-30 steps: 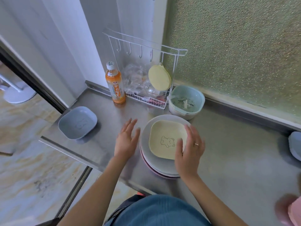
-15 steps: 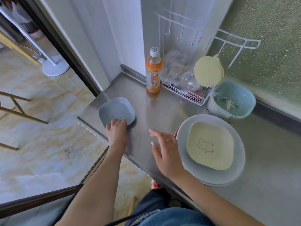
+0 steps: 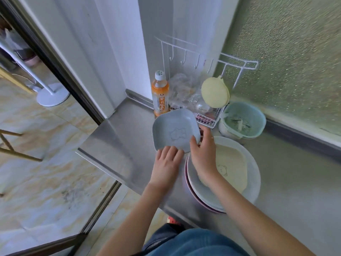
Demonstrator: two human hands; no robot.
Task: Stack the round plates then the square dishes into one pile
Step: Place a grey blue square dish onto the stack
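Your pile of round plates [image 3: 252, 174] with the cream square dish [image 3: 232, 163] on top sits at the steel counter [image 3: 118, 145] front edge; bare counter lies left, a bottle [image 3: 160, 95], wire rack [image 3: 206, 121] and green bowl [image 3: 243, 121] crowd behind. Bottle label unreadable. Blue square dish [image 3: 175, 132], tilted, is lifted just left of the pile: your left hand [image 3: 166, 167] fingers clamp its near rim, right hand [image 3: 202, 150] pinches its right edge.

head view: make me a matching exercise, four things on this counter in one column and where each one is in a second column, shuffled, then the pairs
Things
1. blue square dish
2. cream square dish
3. orange bottle
4. teal bowl

Places
A. standing upright in the back corner by the wall
B. held up in both hands, tilted
C. lying on top of the round plates
D. behind the plate pile, beside the wire rack

Pairs: 1-B, 2-C, 3-A, 4-D
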